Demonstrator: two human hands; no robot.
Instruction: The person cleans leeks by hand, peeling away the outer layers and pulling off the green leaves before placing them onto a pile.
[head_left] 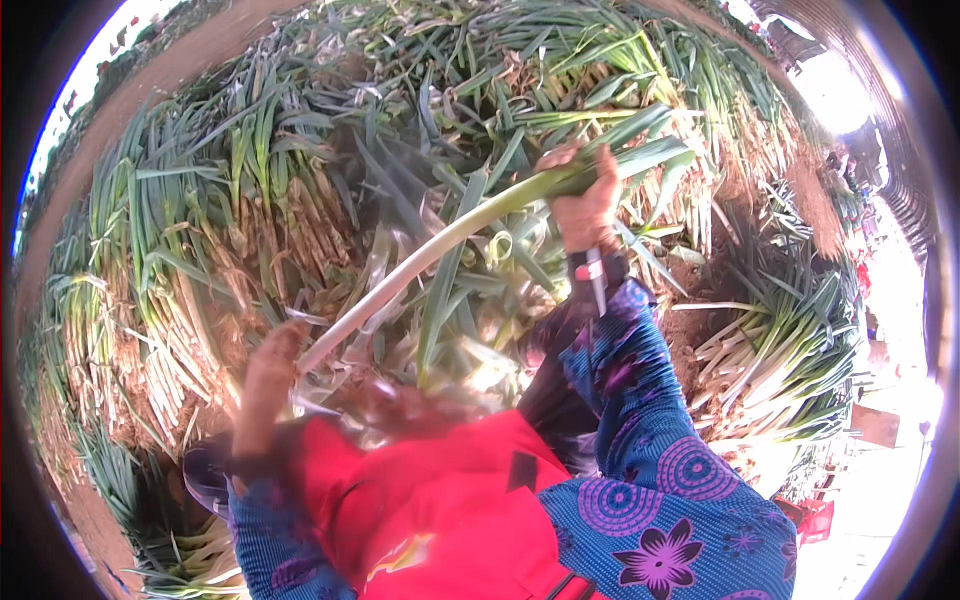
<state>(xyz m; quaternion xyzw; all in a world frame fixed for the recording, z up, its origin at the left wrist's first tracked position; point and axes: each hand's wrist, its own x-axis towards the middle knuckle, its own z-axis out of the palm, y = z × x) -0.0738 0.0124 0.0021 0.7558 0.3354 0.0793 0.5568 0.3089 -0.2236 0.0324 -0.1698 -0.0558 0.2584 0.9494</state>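
A long leek or Welsh onion [425, 257] with a white stalk slants across in front of me, its green top at the upper right. My right hand [585, 200] is closed round it where the stalk turns to leaves, thumb raised along the side. At the stalk's pale lower end is my left hand [268, 375], smeared by motion; whether its fingers grip the stalk cannot be made out. A dark band with a pale, narrow piece [596, 278] is at my right wrist. Loose green leaves [440, 300] and peelings lie beneath the stalk.
Upright leeks [170, 300] stand packed at the left, and more leeks [700, 130] are heaped at the far right. A pile of leeks [770, 350] lies by my right elbow. A red apron [440, 500] covers my lap. Bare soil [150, 75] runs along the far left.
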